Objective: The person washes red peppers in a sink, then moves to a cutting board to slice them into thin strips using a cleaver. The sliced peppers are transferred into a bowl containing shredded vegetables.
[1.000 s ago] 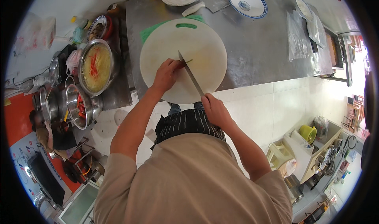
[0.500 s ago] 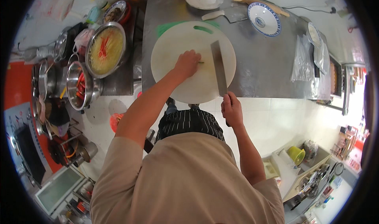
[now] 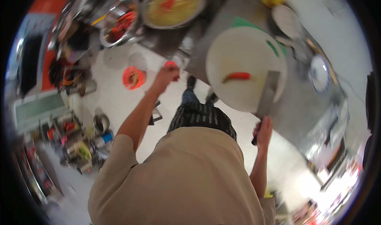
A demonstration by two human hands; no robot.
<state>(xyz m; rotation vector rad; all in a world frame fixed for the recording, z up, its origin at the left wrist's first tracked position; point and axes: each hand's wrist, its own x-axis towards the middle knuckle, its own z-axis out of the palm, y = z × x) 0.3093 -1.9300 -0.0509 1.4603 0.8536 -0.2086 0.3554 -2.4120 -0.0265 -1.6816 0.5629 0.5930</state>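
Note:
My right hand (image 3: 263, 132) is wrapped round the handle of a cleaver (image 3: 268, 93), whose broad blade reaches over the right part of a round white cutting board (image 3: 222, 52). A red chili pepper (image 3: 239, 76) with a darker end lies by itself on the board, left of the blade. Off the board to the left, my left hand (image 3: 167, 75) hangs over the floor beside a small red container (image 3: 170, 64). Its fingers are curled together and slightly blurred; whatever they may hold is too small to make out.
Below left on the floor stands a red bin (image 3: 133, 78) with scraps inside. A metal bowl of red peppers (image 3: 120, 22) and a basin of pale shreds (image 3: 172, 4) are at the upper left. A patterned bowl (image 3: 319, 74) sits on the steel table (image 3: 293, 120) at right.
The view has swung left. My left hand has come off the board, leaving the red chili pepper uncovered there. My right hand still holds the cleaver at the board's right side.

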